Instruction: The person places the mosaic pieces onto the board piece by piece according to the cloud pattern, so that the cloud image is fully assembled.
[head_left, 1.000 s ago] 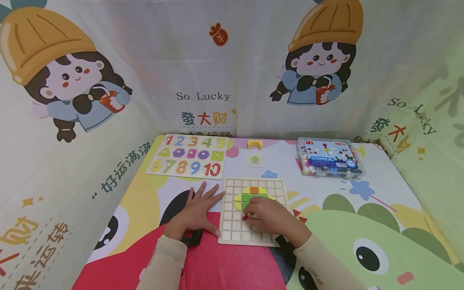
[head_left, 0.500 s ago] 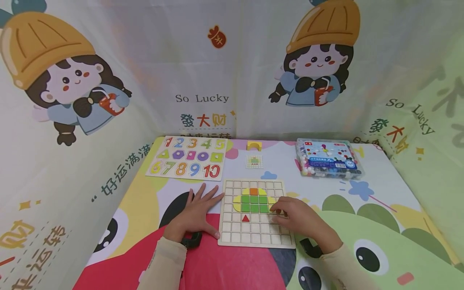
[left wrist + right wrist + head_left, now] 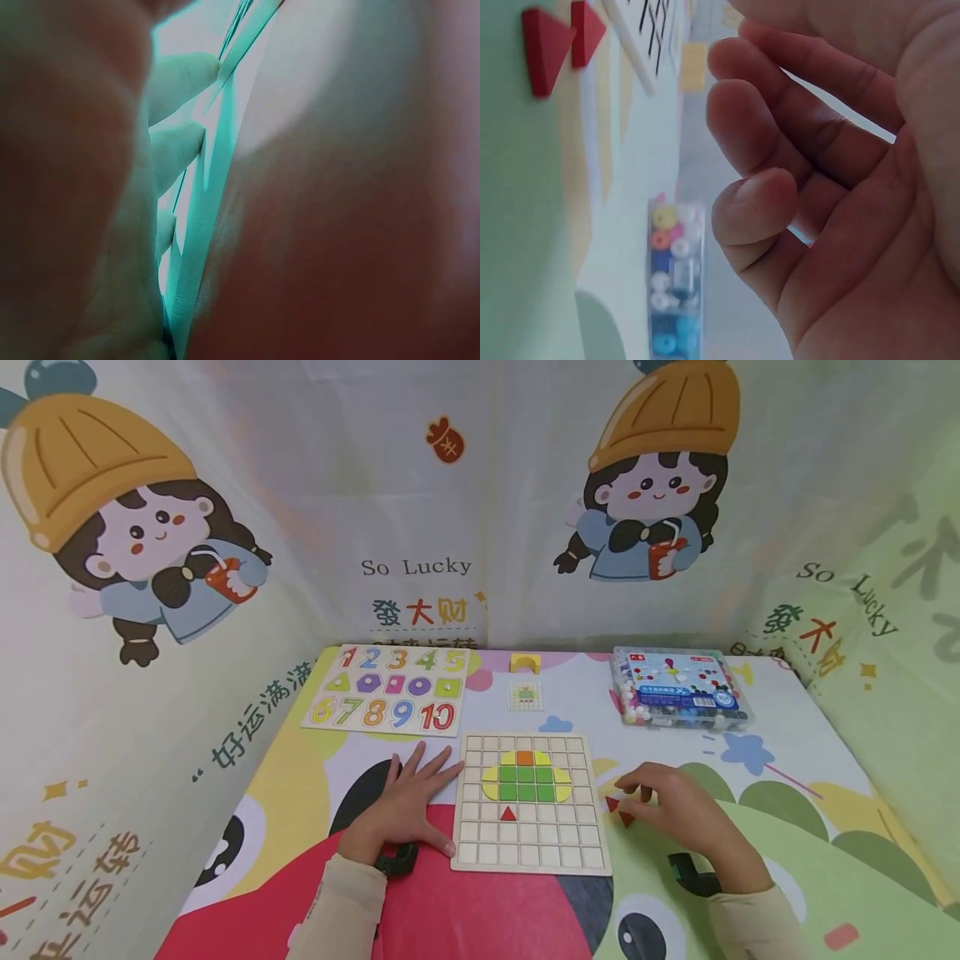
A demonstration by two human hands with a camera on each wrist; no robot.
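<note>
My left hand (image 3: 405, 806) lies spread on the table mat, its fingertips and thumb at the left edge of a wooden grid board (image 3: 480, 856). On the board, green squares (image 3: 527, 783) form a block with yellow curved pieces (image 3: 490, 783) around it and an orange square (image 3: 525, 758) on top. A single red triangle (image 3: 507, 814) sits below them. Off the board's right side, my right hand (image 3: 678, 806) hovers with loosely bent fingers, holding nothing. Two loose red triangle blocks (image 3: 547, 52) lie near its fingertips, apart from them in the right wrist view.
Behind the left hand is a number-and-shape puzzle board (image 3: 386, 689). A small pattern card (image 3: 526, 697) and a yellow arch block (image 3: 525, 663) lie beyond the grid. A clear case of beads (image 3: 681, 687) stands at the back right, before the fabric wall (image 3: 525, 527).
My right hand has moved right, off the board to the loose red triangles, leaving one red triangle lying on the grid. The left hand has stayed in place.
</note>
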